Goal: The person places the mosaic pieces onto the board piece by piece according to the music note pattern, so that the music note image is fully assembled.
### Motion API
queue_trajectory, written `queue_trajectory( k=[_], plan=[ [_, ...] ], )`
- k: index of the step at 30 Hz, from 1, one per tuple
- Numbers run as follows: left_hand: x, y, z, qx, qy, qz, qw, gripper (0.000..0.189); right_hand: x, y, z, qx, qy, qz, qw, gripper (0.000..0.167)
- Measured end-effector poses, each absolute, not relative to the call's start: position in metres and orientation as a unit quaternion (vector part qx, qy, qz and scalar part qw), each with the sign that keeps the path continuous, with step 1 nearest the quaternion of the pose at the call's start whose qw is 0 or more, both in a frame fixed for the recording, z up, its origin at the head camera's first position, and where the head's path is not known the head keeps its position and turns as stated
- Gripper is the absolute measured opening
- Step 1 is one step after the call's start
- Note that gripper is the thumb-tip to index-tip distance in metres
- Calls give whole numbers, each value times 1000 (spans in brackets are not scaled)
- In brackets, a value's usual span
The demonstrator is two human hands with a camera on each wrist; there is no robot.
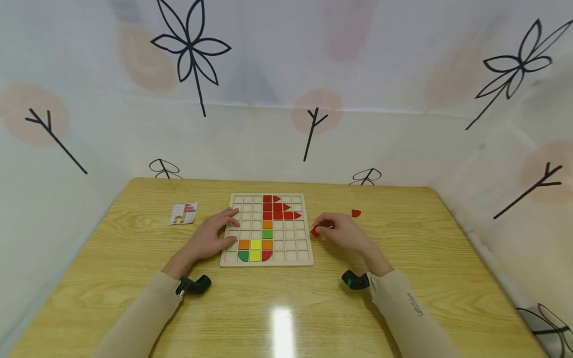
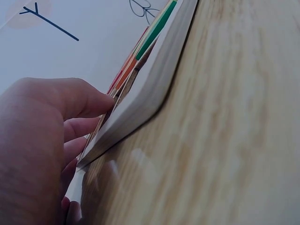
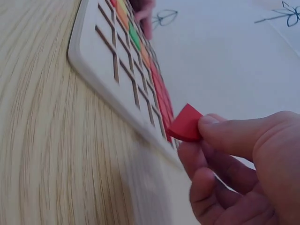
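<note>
A wooden grid board (image 1: 288,241) lies on the table, with red, orange, green and yellow pieces set in some of its squares. My left hand (image 1: 211,235) rests at the board's left side, thumb and fingers spread over the rim; in the left wrist view the thumb (image 2: 89,98) touches the board's edge. Just off the board's right edge, my right hand (image 1: 342,231) pinches a red quarter-round tile (image 3: 187,123) between thumb and fingers. The tile has one curved side and is held up off the table.
Another red piece (image 1: 355,213) with a curved side lies on the table beyond my right hand. A small pattern card (image 1: 183,214) lies left of the board. A patterned white cloth (image 1: 250,144) hangs behind the table (image 1: 241,308).
</note>
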State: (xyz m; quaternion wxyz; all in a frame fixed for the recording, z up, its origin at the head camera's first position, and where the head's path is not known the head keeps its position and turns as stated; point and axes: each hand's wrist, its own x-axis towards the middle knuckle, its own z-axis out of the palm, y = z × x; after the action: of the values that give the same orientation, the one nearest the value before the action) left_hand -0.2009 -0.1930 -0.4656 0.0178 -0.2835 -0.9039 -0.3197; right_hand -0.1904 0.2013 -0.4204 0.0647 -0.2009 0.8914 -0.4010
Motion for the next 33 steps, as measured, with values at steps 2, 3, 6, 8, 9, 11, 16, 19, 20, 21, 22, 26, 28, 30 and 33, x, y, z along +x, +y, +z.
queue_trajectory(
  k=[2,3,6,8,9,11,16,19,20,21,22,26,28,30,33],
  plan=[
    [-201,-193,-466,-283,-904,-321,19,27,-193,190,-422,-207,887,-409,60,10],
    [-200,-193,-466,-282,-904,-322,18,27,-194,185,-423,-207,885,-414,60,11],
    [-200,-193,-465,-283,-904,-321,18,27,-198,169,-426,-205,878,-427,64,14],
    [-200,-193,-465,-283,-903,-324,21,27,-200,158,-427,-208,875,-432,65,15],
    [-200,-193,-465,-284,-902,-325,24,28,-201,154,-428,-209,874,-433,64,15],
    [-200,-193,-466,-285,-901,-327,26,28,-203,144,-430,-211,873,-436,61,15],
    [-200,-193,-466,-283,-901,-327,22,29,-207,120,-434,-218,875,-428,56,16],
    [-201,-192,-467,-285,-901,-326,22,29,-208,108,-436,-233,876,-419,59,18],
    [-201,-192,-467,-285,-901,-327,22,29,-208,105,-437,-240,875,-417,59,19],
    [-201,-192,-467,-286,-900,-328,21,29,-208,101,-437,-244,874,-416,61,20],
    [-202,-192,-467,-286,-900,-329,21,29,-208,98,-437,-251,872,-417,60,21],
    [-203,-192,-468,-283,-899,-334,16,28,-206,84,-436,-255,865,-429,60,19],
    [-204,-192,-469,-282,-900,-333,16,28,-205,77,-435,-249,862,-437,58,16],
    [-204,-193,-469,-283,-899,-333,17,27,-204,71,-436,-239,863,-441,59,12],
    [-205,-193,-470,-284,-899,-333,20,27,-203,64,-438,-228,868,-438,56,8]
  ],
)
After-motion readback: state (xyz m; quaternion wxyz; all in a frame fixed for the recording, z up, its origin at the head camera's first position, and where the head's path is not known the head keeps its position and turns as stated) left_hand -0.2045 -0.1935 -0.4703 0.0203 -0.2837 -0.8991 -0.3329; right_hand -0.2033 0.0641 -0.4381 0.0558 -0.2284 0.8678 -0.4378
